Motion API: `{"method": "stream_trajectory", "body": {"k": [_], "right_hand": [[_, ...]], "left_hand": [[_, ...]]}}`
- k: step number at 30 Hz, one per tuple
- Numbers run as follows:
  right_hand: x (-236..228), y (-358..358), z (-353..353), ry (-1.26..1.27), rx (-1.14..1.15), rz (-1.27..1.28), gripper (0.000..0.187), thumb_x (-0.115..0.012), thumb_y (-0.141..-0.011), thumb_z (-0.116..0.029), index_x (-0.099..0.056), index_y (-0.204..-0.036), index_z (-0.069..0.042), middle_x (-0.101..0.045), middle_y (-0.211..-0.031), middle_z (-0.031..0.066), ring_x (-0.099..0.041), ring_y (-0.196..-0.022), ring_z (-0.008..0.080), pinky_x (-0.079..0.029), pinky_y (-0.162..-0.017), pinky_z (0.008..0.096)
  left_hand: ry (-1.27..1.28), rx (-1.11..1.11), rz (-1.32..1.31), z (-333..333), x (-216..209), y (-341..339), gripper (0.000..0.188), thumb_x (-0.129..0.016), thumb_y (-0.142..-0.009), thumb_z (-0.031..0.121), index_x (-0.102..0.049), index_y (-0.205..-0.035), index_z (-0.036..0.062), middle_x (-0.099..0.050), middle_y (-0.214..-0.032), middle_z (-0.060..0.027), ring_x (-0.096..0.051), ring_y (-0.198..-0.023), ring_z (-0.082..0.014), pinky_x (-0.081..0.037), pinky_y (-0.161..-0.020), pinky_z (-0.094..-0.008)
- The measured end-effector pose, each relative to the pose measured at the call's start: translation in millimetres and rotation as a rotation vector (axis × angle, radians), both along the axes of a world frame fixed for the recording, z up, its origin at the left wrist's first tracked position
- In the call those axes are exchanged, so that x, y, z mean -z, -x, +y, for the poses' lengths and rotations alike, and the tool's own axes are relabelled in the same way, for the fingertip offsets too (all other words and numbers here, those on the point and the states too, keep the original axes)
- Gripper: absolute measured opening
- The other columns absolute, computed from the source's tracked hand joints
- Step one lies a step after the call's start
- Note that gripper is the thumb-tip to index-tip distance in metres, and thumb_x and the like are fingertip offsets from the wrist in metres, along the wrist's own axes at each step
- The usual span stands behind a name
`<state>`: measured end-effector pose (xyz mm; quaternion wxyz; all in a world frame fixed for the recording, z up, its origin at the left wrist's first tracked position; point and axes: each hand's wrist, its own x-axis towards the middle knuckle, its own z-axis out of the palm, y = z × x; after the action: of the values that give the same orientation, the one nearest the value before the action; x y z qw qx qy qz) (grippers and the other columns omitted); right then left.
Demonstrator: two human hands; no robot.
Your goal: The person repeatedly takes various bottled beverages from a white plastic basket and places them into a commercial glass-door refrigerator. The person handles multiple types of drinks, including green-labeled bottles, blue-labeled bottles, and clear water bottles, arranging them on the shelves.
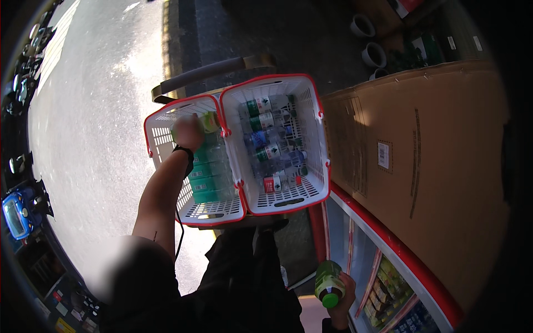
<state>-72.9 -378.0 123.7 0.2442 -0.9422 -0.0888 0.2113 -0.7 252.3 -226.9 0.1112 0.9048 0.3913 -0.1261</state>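
Note:
My left hand (190, 134) reaches into the left white basket (162, 135), blurred, its fingers hard to make out. Yellow-green shows on both sides of it, part of it a bottle (210, 122) at the basket's far end; whether the hand grips one I cannot tell. Below the hand, several clear bottles with green labels (205, 183) lie side by side. Low on the right, by an open-fronted fridge, my right hand (347, 294) is wrapped round a green drink bottle (328, 277) with its green cap toward me.
The right white basket (277, 206) holds several water bottles (266, 125). Both red-rimmed baskets sit on a cart with a grey handle (214, 69). A large cardboard box (438, 139) stands right, above the red-edged fridge (400, 252) with packaged goods. Parked scooters (22, 213) line the far left.

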Motion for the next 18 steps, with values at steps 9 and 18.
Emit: {"method": "stream_trajectory", "body": {"k": [9,18], "right_hand": [[17.6,-17.9,13.2,-0.046,-0.062,-0.026,0.058,-0.088,-0.074,-0.017,-0.065,-0.125,-0.001,-0.069,-0.129,0.0200,-0.064,-0.122,0.0411,-0.049,-0.107,0.0507],[21.0,-42.9,22.8,-0.081,-0.200,-0.022,0.066,-0.092,-0.068,-0.018,-0.065,-0.126,-0.003,-0.069,-0.132,0.0184,-0.064,-0.123,0.0405,-0.049,-0.107,0.0495]], "left_hand": [[0.239,0.241,0.145,9.5,-18.8,21.0,0.065,-0.075,-0.081,0.017,-0.062,-0.144,0.0251,-0.059,-0.139,-0.0223,-0.054,-0.130,-0.0495,-0.051,-0.108,-0.0552],[0.162,0.171,-0.464,-66.2,-35.5,68.6,0.054,-0.067,-0.081,0.002,-0.062,-0.134,0.0093,-0.061,-0.132,-0.0193,-0.059,-0.124,-0.0414,-0.051,-0.106,-0.0519]]}}
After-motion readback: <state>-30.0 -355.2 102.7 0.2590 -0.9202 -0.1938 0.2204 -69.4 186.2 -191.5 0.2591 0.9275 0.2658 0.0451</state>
